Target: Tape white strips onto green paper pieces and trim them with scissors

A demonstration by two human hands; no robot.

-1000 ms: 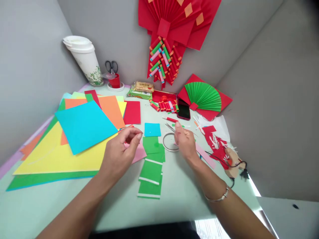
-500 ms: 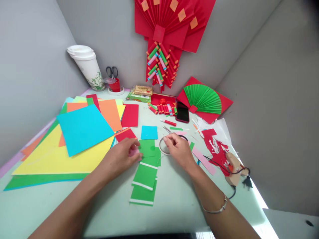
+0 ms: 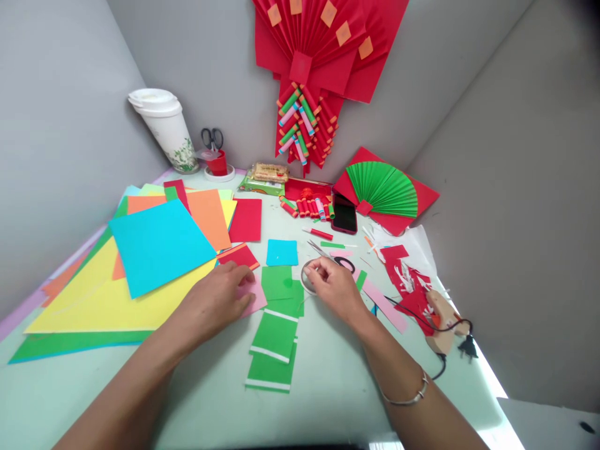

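My left hand (image 3: 224,292) rests on a pink paper piece (image 3: 255,297), thumb and forefinger apart, and covers part of it. Right of it lie green paper pieces (image 3: 274,336), some with white strips along their edges. My right hand (image 3: 332,286) has its fingers pinched together at a thin white ring that looks like a roll of tape (image 3: 305,282), partly hidden by the fingers. Just beyond this hand lie scissors (image 3: 345,265), their blades pointing away to the left. A small blue paper square (image 3: 282,252) lies between and beyond both hands.
Coloured sheets (image 3: 162,250) are stacked at left. A phone (image 3: 344,214), small paper rolls (image 3: 312,207) and a green fan (image 3: 384,187) stand at the back. A corded beige glue gun (image 3: 440,322) and red scraps (image 3: 412,284) lie right. A white cup (image 3: 164,131) leans at back left.
My left hand has drawn back to the left and its fingers have parted, so more of the pink paper shows. The white ring has tilted slightly in my right hand.
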